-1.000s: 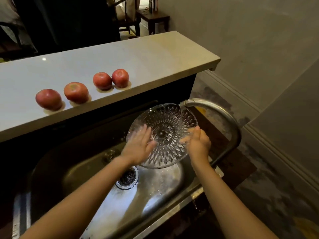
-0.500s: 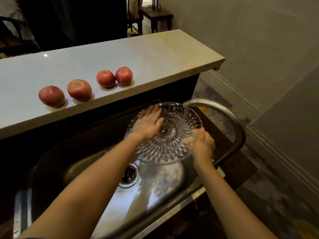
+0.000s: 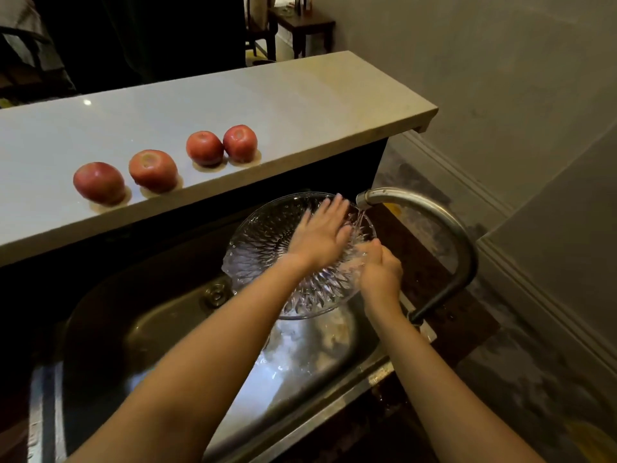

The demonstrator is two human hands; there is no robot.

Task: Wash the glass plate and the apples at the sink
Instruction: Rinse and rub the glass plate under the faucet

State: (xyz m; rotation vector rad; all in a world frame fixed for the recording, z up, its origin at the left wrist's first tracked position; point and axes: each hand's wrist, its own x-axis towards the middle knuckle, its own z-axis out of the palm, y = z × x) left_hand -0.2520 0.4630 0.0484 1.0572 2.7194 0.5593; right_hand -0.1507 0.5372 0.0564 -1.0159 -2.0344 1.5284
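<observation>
A cut-glass plate (image 3: pixel 263 242) is held tilted over the steel sink (image 3: pixel 140 329), under the running faucet (image 3: pixel 430 208). My right hand (image 3: pixel 380 269) grips the plate's right rim. My left hand (image 3: pixel 320 235) lies flat, fingers spread, on the plate's upper face near the water stream. Several red apples stand in a row on the pale counter ledge (image 3: pixel 283 101) behind the sink: one at the far left (image 3: pixel 99 183), another beside it (image 3: pixel 153 170), and a touching pair (image 3: pixel 204 148) (image 3: pixel 239 143) further right.
The sink's overflow fitting (image 3: pixel 216 294) shows left of the plate; my left arm hides the drain. The faucet neck arches over the sink's right edge. Worn floor and a baseboard (image 3: pixel 467 182) lie to the right. A dark wooden table (image 3: pixel 300 25) stands beyond the counter.
My left hand has slid from the plate's lower left edge across its face to the upper right, near the stream. The plate has tilted slightly; my right hand keeps its grip.
</observation>
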